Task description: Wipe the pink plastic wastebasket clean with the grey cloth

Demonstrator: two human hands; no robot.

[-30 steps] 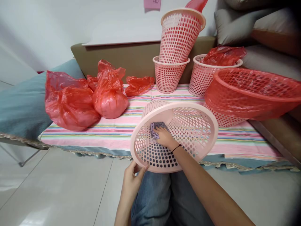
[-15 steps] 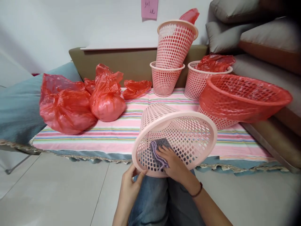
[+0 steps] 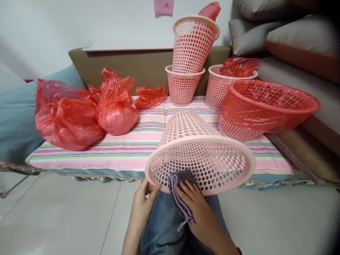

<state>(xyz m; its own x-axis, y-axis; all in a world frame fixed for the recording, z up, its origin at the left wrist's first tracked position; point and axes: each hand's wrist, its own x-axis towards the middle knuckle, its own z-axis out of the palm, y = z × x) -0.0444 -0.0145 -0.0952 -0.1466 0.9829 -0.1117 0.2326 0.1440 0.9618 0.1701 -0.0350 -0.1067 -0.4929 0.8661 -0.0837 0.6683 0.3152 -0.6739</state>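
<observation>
A pink perforated plastic wastebasket (image 3: 190, 127) lies tipped on its side, its wide mouth facing me above my knees. My left hand (image 3: 145, 198) grips the basket's rim at its lower left, thumb outside and fingers partly hidden behind. Under my right hand (image 3: 195, 209) is a folded grey cloth (image 3: 183, 177) with purple edging and a loose thread. Those fingers lie extended over the cloth, pressing it against the lower rim and inner wall of the basket.
Red plastic bags (image 3: 71, 122) sit bunched at left on the striped cloth (image 3: 119, 156). Behind stand stacked pink baskets (image 3: 183, 88) and another basket (image 3: 214, 88) with a red bag. At right is a red-lined basket (image 3: 241, 109), beside piled cushions (image 3: 300, 39).
My right hand has drawn the cloth from inside the basket down and out to its lower rim. The basket's mouth has tilted further downward. The view has shifted slightly.
</observation>
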